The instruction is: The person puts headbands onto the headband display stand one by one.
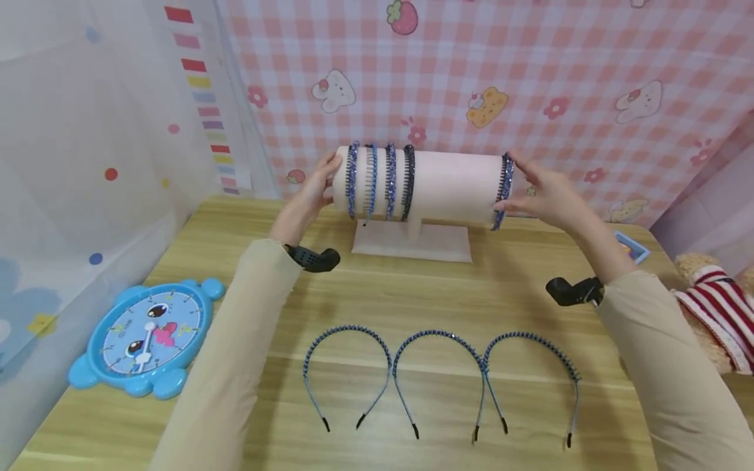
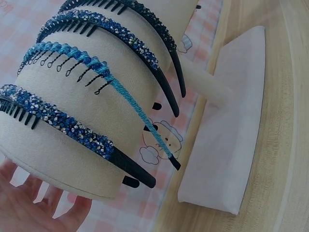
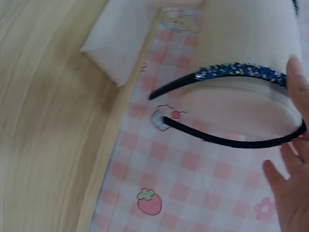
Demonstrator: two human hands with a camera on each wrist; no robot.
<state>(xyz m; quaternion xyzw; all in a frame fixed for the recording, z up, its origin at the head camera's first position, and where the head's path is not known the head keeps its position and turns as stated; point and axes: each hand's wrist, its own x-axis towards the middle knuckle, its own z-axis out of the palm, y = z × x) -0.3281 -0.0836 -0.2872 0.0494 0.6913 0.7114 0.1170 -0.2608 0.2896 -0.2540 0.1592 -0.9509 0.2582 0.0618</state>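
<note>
A pale headband display stand [image 1: 453,186], a padded roll on a post with a flat base, stands at the back of the table. My left hand [image 1: 318,180] holds the roll's left end, its fingertips partly hidden behind the edge. Near that end sit a blue glitter headband [image 2: 63,123], a braided blue headband [image 2: 120,92], another glitter headband [image 2: 106,36] and a dark headband [image 1: 408,183]. At the right end, my right hand [image 1: 548,193] grips a blue glitter headband [image 3: 241,71] by its sides; in the right wrist view its band partly extends past the roll's end.
Three thin blue headbands, left [image 1: 347,328], middle [image 1: 436,332] and right [image 1: 530,336], lie in a row at the front. A blue toy clock [image 1: 206,314] lies left. A small blue tray [image 1: 642,255] and a teddy bear [image 1: 715,314] are at right.
</note>
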